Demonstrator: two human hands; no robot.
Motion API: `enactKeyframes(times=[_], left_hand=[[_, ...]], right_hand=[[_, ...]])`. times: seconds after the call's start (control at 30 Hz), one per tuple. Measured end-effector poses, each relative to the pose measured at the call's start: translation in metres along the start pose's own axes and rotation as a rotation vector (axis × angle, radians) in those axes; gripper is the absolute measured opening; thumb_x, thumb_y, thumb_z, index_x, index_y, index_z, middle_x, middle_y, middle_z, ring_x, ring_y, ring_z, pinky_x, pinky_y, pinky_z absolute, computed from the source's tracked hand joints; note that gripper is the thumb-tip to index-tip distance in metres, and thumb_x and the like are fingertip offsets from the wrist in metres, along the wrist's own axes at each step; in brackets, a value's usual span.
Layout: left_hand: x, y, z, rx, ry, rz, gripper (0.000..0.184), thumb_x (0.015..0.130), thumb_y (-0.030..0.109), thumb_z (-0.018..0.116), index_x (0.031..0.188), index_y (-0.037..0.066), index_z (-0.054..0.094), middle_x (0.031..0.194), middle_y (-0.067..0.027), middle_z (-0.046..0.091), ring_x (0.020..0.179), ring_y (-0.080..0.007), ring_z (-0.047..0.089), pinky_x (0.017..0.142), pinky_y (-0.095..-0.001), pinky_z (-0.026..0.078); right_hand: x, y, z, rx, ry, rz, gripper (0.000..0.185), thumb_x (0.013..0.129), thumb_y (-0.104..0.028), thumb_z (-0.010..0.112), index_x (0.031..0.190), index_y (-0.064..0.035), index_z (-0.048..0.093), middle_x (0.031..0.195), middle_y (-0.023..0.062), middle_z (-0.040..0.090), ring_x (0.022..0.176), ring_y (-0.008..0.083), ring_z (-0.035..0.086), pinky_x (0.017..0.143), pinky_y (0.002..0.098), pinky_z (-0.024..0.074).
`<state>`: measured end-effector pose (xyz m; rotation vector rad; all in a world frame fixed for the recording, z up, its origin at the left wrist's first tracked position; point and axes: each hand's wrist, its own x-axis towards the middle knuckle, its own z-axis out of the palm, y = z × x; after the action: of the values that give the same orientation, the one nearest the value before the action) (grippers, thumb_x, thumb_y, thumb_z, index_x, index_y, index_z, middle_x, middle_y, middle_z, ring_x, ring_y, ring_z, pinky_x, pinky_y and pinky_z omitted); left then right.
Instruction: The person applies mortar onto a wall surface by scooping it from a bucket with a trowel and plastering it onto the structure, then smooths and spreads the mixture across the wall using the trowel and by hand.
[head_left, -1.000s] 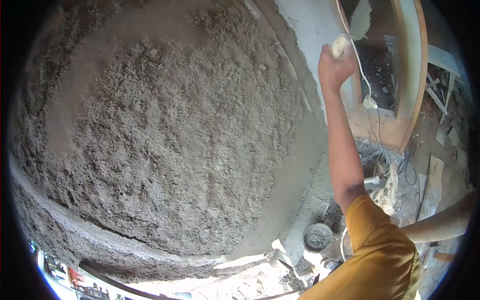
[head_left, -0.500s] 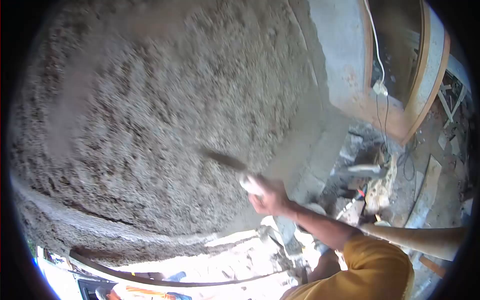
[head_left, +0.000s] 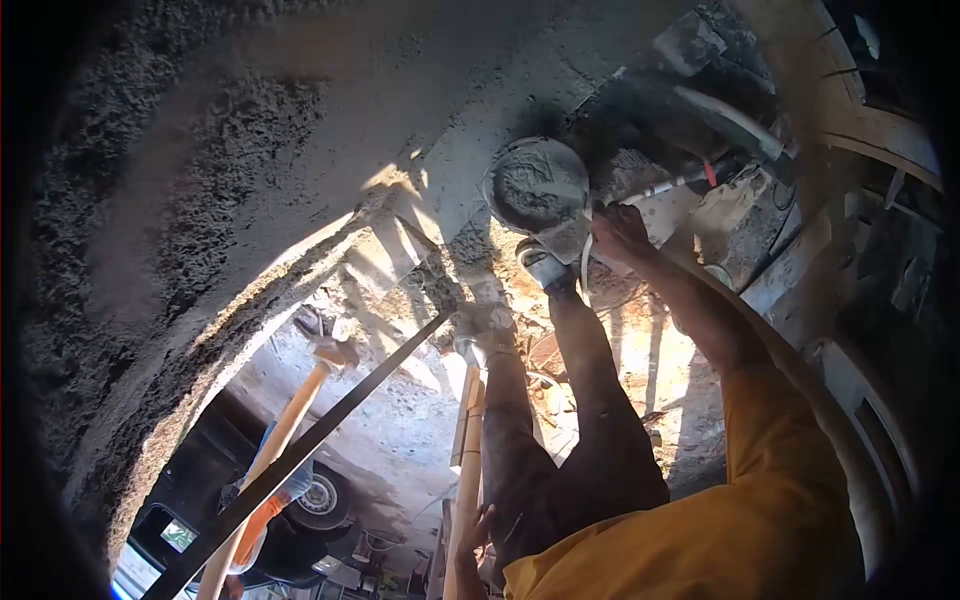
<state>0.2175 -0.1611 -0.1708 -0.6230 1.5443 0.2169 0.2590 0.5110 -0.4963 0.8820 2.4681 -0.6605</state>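
My right hand (head_left: 620, 236) is closed at the right side of a round bucket of wet mortar (head_left: 540, 185), on the trowel it holds. The trowel's handle is mostly hidden by my fingers, and a grey flat piece (head_left: 566, 243) that looks like its blade shows below the bucket's rim. Low in the view, my left hand (head_left: 478, 528) hangs beside my thigh, close to a wooden pole (head_left: 468, 430). Its fingers look loosely extended with nothing visible in them. A wall with rough mortar (head_left: 240, 150) fills the upper left, smoother toward the bucket.
A dark straight bar (head_left: 310, 440) and another wooden pole (head_left: 270, 460) slant across the lower left. Beyond them are a dark vehicle (head_left: 205, 450) with a wheel (head_left: 318, 498) and a person's orange sleeve (head_left: 258, 528). Rubble and a red-tipped tool (head_left: 708, 174) lie right of the bucket.
My right hand has left the wall, where it held the trowel against the rough mortar, and is now down beside the bucket. The view has tilted down; my legs and left hand now show.
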Motion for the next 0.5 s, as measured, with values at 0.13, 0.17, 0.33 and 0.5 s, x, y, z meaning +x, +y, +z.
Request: enactKeyframes(times=[0.13,0.17,0.33,0.5], left_hand=[[0.023,-0.024,0.012,0.102,0.081,-0.105,0.073,0.102,0.055,0.068,0.147,-0.002,0.057,0.123,-0.0203,0.072,0.115,-0.0283,0.068,0.095,-0.0415,0.053],[0.026,-0.036,0.019,0.102,0.117,-0.129,0.071,0.102,0.055,0.069,0.142,-0.003,0.059,0.118,-0.0204,0.073,0.112,-0.0285,0.069,0.093,-0.0421,0.053],[0.036,-0.05,0.042,-0.048,0.249,-0.072,0.069,0.099,0.055,0.071,0.13,-0.006,0.065,0.113,-0.0219,0.074,0.105,-0.0272,0.071,0.088,-0.0392,0.054],[0.03,0.009,-0.014,0.337,0.379,0.387,0.06,0.104,0.038,0.066,0.14,-0.009,0.062,0.127,-0.0259,0.073,0.118,-0.0303,0.071,0.1,-0.0393,0.055]], right_hand=[[0.104,0.007,0.08,-0.077,0.064,0.075,0.029,0.081,-0.025,0.076,0.103,-0.0072,0.071,0.103,0.0154,0.074,0.1,0.0325,0.073,0.082,0.0463,0.0573],[0.116,0.001,0.099,-0.062,0.039,0.106,0.03,0.08,-0.024,0.077,0.104,-0.0064,0.071,0.104,0.0167,0.074,0.1,0.0341,0.074,0.083,0.0466,0.0577],[0.129,0.039,0.151,0.62,-0.03,0.055,0.04,0.087,-0.033,0.08,0.113,-0.0035,0.075,0.101,0.0149,0.078,0.093,0.0217,0.076,0.084,0.0394,0.0581],[0.073,0.031,0.145,1.163,-0.21,0.264,0.02,0.096,-0.018,0.079,0.106,-0.0028,0.072,0.076,0.0029,0.067,0.059,0.0106,0.06,0.051,0.0271,0.0444]])
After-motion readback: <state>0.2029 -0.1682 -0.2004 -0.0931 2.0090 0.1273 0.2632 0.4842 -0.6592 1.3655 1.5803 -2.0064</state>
